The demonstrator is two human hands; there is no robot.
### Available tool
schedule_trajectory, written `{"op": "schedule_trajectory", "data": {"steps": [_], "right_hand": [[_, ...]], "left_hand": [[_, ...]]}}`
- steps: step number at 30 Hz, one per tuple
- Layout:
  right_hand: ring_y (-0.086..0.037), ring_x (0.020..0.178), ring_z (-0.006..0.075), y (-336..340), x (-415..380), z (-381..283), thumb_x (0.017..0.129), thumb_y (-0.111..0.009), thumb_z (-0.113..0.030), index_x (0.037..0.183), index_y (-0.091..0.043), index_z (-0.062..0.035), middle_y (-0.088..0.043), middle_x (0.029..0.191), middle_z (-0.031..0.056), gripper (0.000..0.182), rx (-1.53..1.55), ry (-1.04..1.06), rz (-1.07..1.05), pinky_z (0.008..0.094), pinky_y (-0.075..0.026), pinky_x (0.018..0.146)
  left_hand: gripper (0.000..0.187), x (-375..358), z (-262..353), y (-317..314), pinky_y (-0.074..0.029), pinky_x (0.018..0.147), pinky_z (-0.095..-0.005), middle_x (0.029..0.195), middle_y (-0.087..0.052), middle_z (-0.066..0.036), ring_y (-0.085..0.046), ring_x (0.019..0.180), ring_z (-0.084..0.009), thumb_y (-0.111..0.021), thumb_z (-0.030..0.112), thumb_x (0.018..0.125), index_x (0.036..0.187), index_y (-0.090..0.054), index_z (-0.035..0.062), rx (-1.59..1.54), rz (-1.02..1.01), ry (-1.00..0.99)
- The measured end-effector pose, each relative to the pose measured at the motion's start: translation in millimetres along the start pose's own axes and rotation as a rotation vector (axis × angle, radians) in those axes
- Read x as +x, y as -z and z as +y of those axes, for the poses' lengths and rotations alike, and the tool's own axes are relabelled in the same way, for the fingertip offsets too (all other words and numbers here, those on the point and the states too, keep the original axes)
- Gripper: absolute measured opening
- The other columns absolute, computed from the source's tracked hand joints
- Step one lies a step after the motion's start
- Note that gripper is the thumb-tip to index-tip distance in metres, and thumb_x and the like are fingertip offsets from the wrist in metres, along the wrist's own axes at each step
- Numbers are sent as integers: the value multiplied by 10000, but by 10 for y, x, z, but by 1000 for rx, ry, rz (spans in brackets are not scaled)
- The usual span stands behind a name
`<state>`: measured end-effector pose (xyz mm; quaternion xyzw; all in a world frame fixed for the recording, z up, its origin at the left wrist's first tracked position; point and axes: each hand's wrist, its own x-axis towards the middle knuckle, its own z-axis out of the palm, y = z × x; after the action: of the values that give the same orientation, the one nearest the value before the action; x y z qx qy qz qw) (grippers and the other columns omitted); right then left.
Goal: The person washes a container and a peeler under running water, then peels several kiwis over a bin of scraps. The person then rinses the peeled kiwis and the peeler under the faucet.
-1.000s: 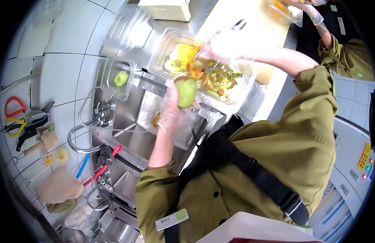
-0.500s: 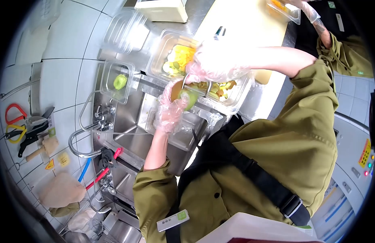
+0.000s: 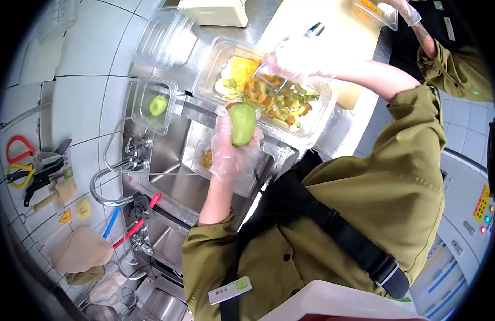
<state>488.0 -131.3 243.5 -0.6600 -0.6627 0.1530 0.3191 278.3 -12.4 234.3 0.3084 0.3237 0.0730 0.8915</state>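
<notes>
My left hand [image 3: 224,148], in a clear plastic glove, holds a mostly peeled green kiwi [image 3: 242,126] with brown skin left at its far end. Gloved as well, my right hand [image 3: 296,60] grips a metal peeler [image 3: 315,29]. The peeler's head is above a large clear container [image 3: 323,131], apart from the kiwi. Brown and green peelings [image 3: 282,104] lie in that container, with yellow pieces at its far left end. Beyond my left hand, a smaller clear container [image 3: 140,122] holds a peeled green fruit [image 3: 158,105].
Below my left hand is a steel sink [image 3: 175,187] with a clear tub inside. Its faucet [image 3: 106,200] stands at left. Stacked clear containers [image 3: 162,43] sit at the back. A cutting board [image 3: 360,45] lies right; beyond it, another person's gloved hand [image 3: 401,8] touches a container.
My right hand and the peeler have moved up and away from the kiwi, uncovering the peelings. My left hand has turned the kiwi, showing more green flesh.
</notes>
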Motion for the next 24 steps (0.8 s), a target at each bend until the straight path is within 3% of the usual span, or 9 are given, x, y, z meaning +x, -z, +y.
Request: {"op": "schedule_trajectory", "data": {"steps": [2, 5, 6, 10, 13, 15, 16, 21, 24], "right_hand": [[-567, 687, 251, 35, 29, 104, 921, -397, -382, 903, -568, -55, -531, 687, 124, 370, -160, -93, -49, 323, -461, 616], [-547, 643, 260, 225, 108, -331, 913, -408, -406, 861, -556, -64, -512, 658, 132, 376, -345, 111, -101, 356, -449, 591], [-533, 619, 264, 114, 112, -220, 903, -417, -439, 832, -551, -81, -511, 646, 132, 388, -254, 126, -50, 373, -438, 580], [-534, 617, 265, 31, -7, 187, 901, -419, -442, 828, -552, -82, -514, 643, 130, 391, -36, -85, -58, 377, -436, 582], [-535, 615, 265, 276, 119, -338, 900, -420, -445, 825, -553, -82, -516, 641, 129, 393, -166, -77, -170, 380, -434, 583], [-535, 615, 266, 393, 202, -542, 900, -421, -447, 823, -554, -83, -517, 639, 128, 395, -100, -106, -203, 383, -433, 584], [-529, 604, 264, 329, 194, -425, 908, -420, -425, 813, -551, -68, -523, 647, 125, 392, 69, -136, -204, 375, -431, 569], [-529, 604, 265, 121, 132, 71, 910, -422, -414, 825, -556, -64, -526, 651, 125, 384, 111, -43, -78, 374, -429, 563], [-529, 604, 265, 151, 119, 258, 911, -423, -407, 833, -559, -62, -528, 654, 124, 379, 97, -246, -143, 374, -428, 559]], "left_hand": [[464, 63, 30, -22, -434, 625, -290, 917, -511, -74, -478, 731, -155, -492, 439, 879, 1144, -427, 63, 44, -44, 4], [502, 98, 80, 71, -450, 654, -311, 976, -509, -66, -493, 793, -169, -535, 464, 846, 1159, -428, 87, 112, -235, 92], [520, 80, 83, 101, -458, 667, -319, 1003, -508, -64, -502, 822, -176, -549, 476, 832, 1165, -428, 96, 130, -316, 134], [696, -36, 144, 121, -490, 745, -367, 1111, -498, -52, -534, 974, -215, -634, 575, 712, 1214, -415, 146, 311, -191, 87], [625, 102, 91, 101, -469, 615, -309, 1066, -528, -64, -552, 871, -194, -544, 540, 800, 1226, -399, 106, 324, -126, -70], [671, 120, 113, 117, -471, 635, -315, 1092, -518, -58, -546, 892, -190, -614, 518, 762, 1237, -398, 97, 322, -195, -21], [671, 100, 128, 99, -471, 637, -315, 1086, -521, -57, -546, 892, -187, -619, 515, 760, 1234, -403, 92, 326, -189, -6], [628, 120, 167, 62, -474, 634, -318, 1059, -543, -64, -554, 893, -186, -638, 496, 753, 1200, -440, 102, 407, -99, 12], [632, 165, 302, 271, -509, 650, -325, 1078, -545, -75, -571, 915, -206, -646, 491, 748, 1195, -442, 95, 532, -229, -67]]}}
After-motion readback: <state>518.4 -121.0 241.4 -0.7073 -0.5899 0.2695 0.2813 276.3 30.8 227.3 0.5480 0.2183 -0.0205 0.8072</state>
